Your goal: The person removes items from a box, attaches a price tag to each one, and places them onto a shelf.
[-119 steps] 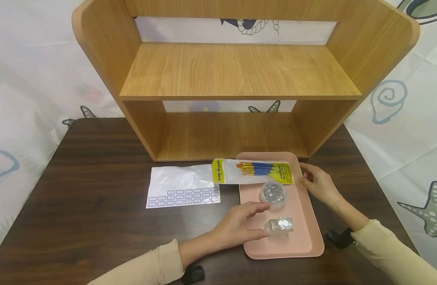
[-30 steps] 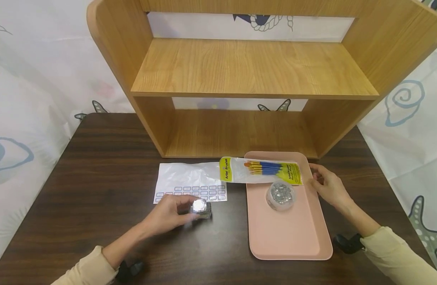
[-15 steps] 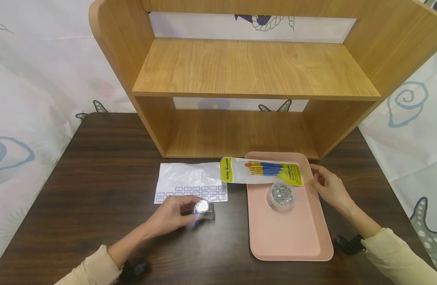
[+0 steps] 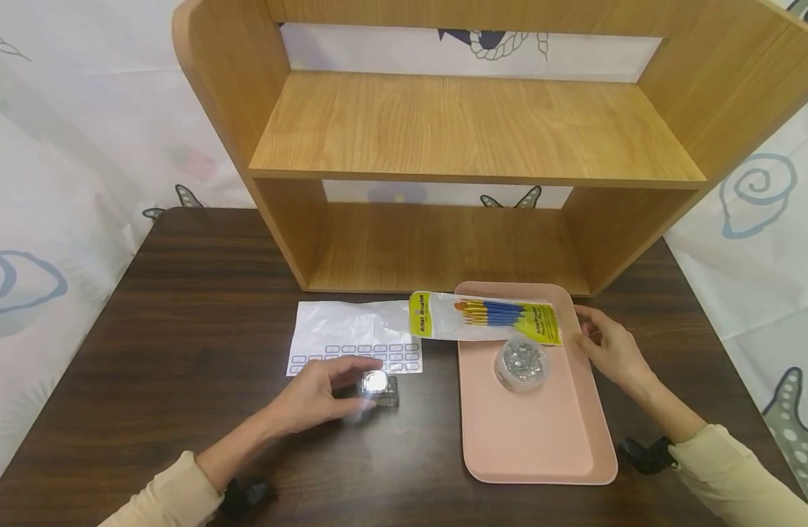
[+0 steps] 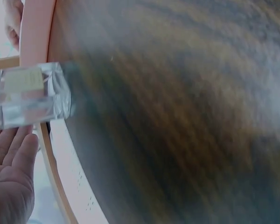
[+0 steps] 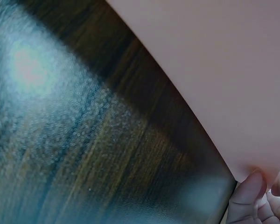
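Note:
A small clear glass bottle (image 4: 390, 394) with a shiny top stands on the dark table. My left hand (image 4: 315, 395) is around its left side, thumb in front and fingers behind, nearly straight. In the left wrist view, the fingers (image 5: 14, 149) are by one side of the bottle (image 5: 30, 95); whether they touch it is unclear. My right hand (image 4: 611, 351) pinches the far right rim of the pink tray (image 4: 536, 439). In the right wrist view, the thumb (image 6: 252, 193) presses the tray's edge, and other fingers are partly out of frame.
On the tray sits a round clear tub (image 4: 522, 364) of small silvery pieces. A pack of artist brushes (image 4: 486, 315) lies across the tray's far end and a white label sheet (image 4: 351, 322). A wooden shelf unit (image 4: 470, 132) stands at the back.
Four seconds ago the bottle was on the tray beside my left hand; now it is left of the tray on the table. Lately the left fingers have loosened slightly. My right hand stays put.

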